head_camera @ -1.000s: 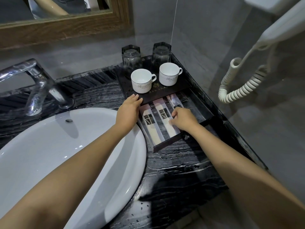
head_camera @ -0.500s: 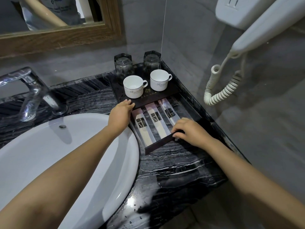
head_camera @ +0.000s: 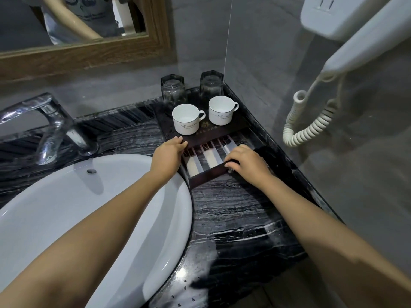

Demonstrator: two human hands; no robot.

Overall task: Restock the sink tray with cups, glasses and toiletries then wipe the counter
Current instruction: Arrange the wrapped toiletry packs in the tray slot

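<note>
A dark tray [head_camera: 235, 127] stands in the counter's back right corner. On it are two white cups [head_camera: 186, 121] [head_camera: 221, 111], with two upturned glasses [head_camera: 173, 91] [head_camera: 211, 85] behind them. A shallow drawer [head_camera: 206, 175] sticks out from under the tray's top, holding three white toiletry packets [head_camera: 211, 156] side by side, their far ends hidden under the top. My left hand [head_camera: 168, 154] grips the tray's front left corner. My right hand [head_camera: 246, 163] curls its fingers over the right end of the drawer's front wall.
A white basin [head_camera: 89, 207] fills the left, with a chrome tap [head_camera: 55, 125] behind it. The black marble counter [head_camera: 233, 218] shows water drops near its front edge. A wall hair dryer [head_camera: 355, 41] with a coiled cord [head_camera: 311, 123] hangs at the right. A wood-framed mirror [head_camera: 77, 54] is above.
My right hand left the packets and took the drawer's front wall, and the drawer slid partway in under the tray top. My left hand stayed on the tray's corner.
</note>
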